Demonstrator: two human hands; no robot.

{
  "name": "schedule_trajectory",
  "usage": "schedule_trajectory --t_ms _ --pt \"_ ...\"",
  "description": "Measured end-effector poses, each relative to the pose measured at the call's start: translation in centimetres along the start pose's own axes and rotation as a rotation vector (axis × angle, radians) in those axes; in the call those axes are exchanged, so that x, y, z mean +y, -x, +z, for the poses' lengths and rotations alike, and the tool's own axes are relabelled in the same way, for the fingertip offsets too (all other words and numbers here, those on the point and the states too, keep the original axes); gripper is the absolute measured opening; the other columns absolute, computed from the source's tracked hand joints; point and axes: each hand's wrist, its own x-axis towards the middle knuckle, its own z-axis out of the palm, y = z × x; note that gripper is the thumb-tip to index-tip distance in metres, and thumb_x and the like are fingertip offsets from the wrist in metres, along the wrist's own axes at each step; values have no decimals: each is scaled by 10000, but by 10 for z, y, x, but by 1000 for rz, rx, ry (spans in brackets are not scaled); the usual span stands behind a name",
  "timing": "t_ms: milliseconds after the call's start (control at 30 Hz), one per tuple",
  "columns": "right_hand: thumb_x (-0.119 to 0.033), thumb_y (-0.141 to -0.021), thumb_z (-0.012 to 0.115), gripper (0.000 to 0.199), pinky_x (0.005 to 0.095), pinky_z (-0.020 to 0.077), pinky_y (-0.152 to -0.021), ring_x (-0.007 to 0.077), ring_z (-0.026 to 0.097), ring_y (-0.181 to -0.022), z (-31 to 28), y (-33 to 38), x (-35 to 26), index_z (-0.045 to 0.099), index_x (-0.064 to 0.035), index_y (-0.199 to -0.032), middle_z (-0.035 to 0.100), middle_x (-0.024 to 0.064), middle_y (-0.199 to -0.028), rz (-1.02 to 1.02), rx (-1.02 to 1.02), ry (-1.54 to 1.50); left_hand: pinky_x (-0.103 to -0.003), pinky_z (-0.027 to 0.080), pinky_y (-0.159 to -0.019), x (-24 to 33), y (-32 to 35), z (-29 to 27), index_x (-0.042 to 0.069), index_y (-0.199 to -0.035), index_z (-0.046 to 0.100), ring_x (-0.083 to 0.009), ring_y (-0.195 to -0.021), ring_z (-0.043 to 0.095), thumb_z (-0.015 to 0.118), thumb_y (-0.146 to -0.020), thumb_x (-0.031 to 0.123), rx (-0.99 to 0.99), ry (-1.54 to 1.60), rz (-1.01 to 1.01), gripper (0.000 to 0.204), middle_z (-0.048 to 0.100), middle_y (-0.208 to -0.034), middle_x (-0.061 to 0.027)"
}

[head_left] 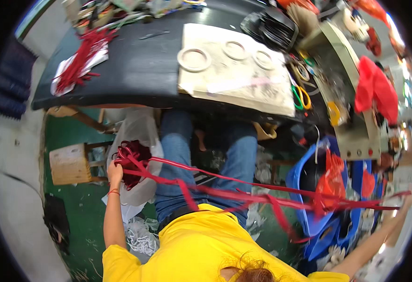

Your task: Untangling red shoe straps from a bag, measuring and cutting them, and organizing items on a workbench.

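Observation:
Several long dark-red ribbons (248, 196) stretch across my lap from one hand to the other, some loose ends dangling. My left hand (115, 173) is closed on them at the left, beside a bunched heap of the same ribbon (135, 162) in a white plastic bag (142, 129). Far out to the right, my right hand (407, 201) grips the other end with the arm held wide; its fingers are blurred. On the black table ahead lies a bundle of red strips (81, 61) on white paper.
A pale board (236, 94) on the table carries white rings (194, 59). Green-and-yellow scissors (303, 97) lie by its right edge. A blue bin (304, 207) with a red bag (331, 178) stands at my right. A wooden stool (69, 164) is on the green floor at left.

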Motion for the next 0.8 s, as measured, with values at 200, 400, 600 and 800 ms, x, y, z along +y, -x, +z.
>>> schedule_trajectory --t_ms 200,400,600,800 --pt "-525 -807 579 550 390 456 -838 320 622 -938 36 180 219 657 -36 -1046 665 180 -969 426 -764 295 -411 329 -1027 114 34 -9 -30 -1306 401 -385 -1204 428 630 -749 95 -102 -80 782 615 452 -1283 -259" --pt "-311 -749 678 442 382 467 -845 334 610 -967 5 250 201 617 -30 -1085 652 197 -977 541 -771 128 -420 337 -1017 278 194 29 10 -1217 489 -378 -1119 503 628 -802 155 -511 -73 1507 462 525 -1198 -233" --pt "-85 -646 726 678 379 447 -927 255 576 -1072 -63 207 -185 470 -42 -1272 568 163 -1189 456 -1115 -663 -446 467 -634 304 205 40 -7 -793 501 -387 -787 592 500 -887 100 -769 -3 1310 142 597 -821 -211" --pt "-249 -749 681 520 505 320 -991 335 397 -1229 -52 323 -458 514 -32 -1190 486 152 -1249 -199 -825 -1182 -404 470 -624 317 221 -27 20 -1002 559 -372 -716 583 612 -822 90 -1055 224 1348 201 597 -790 -165"
